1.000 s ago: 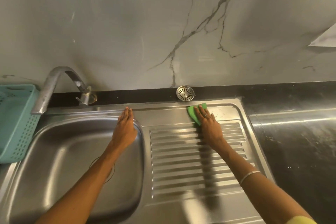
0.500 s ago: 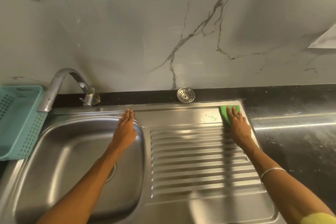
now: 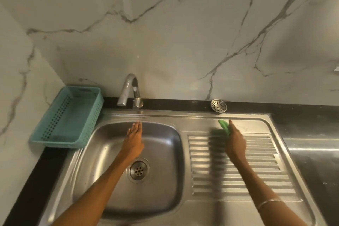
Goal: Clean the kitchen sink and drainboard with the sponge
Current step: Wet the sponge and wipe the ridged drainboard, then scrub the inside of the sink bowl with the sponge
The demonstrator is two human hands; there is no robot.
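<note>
The steel sink bowl (image 3: 161,185) has a round drain (image 3: 139,170) in its bottom. To its right lies the ribbed drainboard (image 3: 256,174). My right hand (image 3: 234,142) holds a green sponge (image 3: 224,125) at the far edge of the drainboard, above the ribs; the sponge sticks out past my fingers and looks blurred. My left hand (image 3: 133,138) hovers flat over the back of the sink bowl, fingers together and pointing at the tap (image 3: 130,90), holding nothing.
A teal plastic basket (image 3: 55,134) stands at the left of the sink against the marble wall. A loose metal strainer (image 3: 218,105) lies on the black ledge behind the drainboard. Dark countertop (image 3: 315,161) extends to the right.
My right hand has slid the sponge left from the drainboard's far right corner. My left hand left the sink's right rim and now hovers over the bowl. The view has shifted left.
</note>
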